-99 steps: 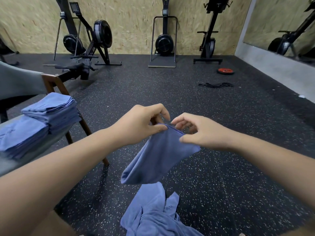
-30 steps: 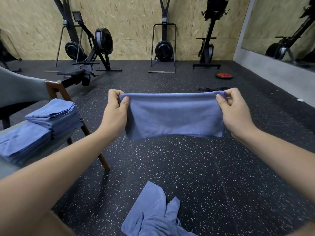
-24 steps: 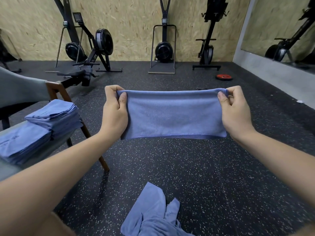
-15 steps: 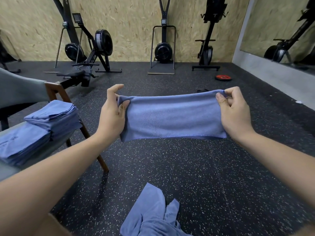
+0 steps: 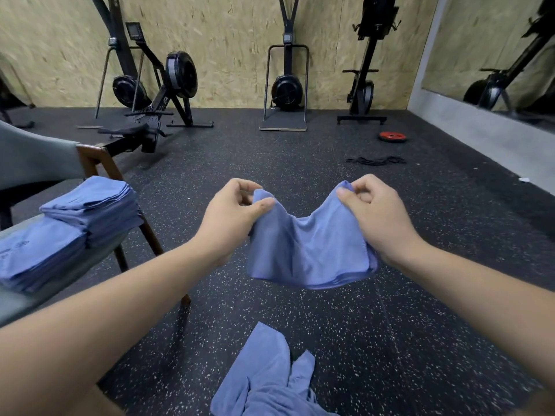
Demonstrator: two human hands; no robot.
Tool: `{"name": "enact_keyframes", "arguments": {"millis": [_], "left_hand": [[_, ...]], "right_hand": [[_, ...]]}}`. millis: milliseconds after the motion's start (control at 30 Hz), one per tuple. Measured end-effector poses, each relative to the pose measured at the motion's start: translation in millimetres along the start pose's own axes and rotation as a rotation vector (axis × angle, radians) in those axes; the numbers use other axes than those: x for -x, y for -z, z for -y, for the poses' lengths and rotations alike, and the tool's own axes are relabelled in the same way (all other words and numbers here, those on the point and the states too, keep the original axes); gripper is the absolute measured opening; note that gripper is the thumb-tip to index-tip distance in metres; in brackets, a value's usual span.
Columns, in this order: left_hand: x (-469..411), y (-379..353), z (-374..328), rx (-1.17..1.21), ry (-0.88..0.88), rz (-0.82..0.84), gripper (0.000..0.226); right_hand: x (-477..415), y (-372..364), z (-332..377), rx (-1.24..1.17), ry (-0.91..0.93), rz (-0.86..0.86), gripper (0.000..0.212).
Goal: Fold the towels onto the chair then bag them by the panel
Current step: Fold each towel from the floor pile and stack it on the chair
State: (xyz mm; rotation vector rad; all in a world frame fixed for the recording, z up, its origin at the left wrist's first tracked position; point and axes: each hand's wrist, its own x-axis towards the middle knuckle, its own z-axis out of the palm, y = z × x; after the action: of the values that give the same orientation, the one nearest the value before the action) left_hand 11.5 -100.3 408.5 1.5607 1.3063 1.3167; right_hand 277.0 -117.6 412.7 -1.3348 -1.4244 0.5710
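Observation:
A blue towel (image 5: 309, 250) hangs folded in the air in front of me, sagging in the middle. My left hand (image 5: 231, 217) pinches its left top corner and my right hand (image 5: 375, 214) pinches its right top corner. The two hands are close together. On the grey seat of the chair (image 5: 18, 304) at the left lie two stacks of folded blue towels (image 5: 90, 208). A loose, crumpled blue towel (image 5: 267, 382) lies on the floor below my hands.
Black speckled rubber floor all around. Rowing machines (image 5: 159, 94) and other exercise machines (image 5: 286, 88) stand along the wooden back wall. A red weight plate (image 5: 392, 136) and a black rope (image 5: 375, 160) lie at the far right. A mirror wall (image 5: 492, 55) runs along the right.
The towel was stretched wide and taut between my hands. My hands have since moved lower and toward each other, and the towel sags between them.

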Motion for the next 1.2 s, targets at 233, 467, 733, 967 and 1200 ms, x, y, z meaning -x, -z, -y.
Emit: {"name": "enact_keyframes", "arguments": {"millis": [233,467,733,967,1200], "left_hand": [[24.5,-24.8,-20.4,0.056,-0.007,0.129,0.022],[34.8,-30.5,-27.7,-0.035,-0.057,0.162,0.022],[36.0,-26.2,-31.8,0.033,-0.011,0.124,0.025],[26.8,-12.8,-28.1,-0.056,-0.081,0.159,0.021],[21.0,6.1,-35.9,0.003,-0.037,0.301,0.021]], "right_hand": [[25.1,-24.7,19.4,-0.034,0.015,0.163,0.022],[34.2,-28.5,28.7,-0.085,-0.009,0.211,0.021],[46.8,-27.7,37.7,-0.175,0.005,0.321,0.011],[41.9,-25.3,37.4,-0.105,0.074,0.389,0.019],[15.9,-9.6,20.7,0.263,0.158,0.393,0.079]]}}
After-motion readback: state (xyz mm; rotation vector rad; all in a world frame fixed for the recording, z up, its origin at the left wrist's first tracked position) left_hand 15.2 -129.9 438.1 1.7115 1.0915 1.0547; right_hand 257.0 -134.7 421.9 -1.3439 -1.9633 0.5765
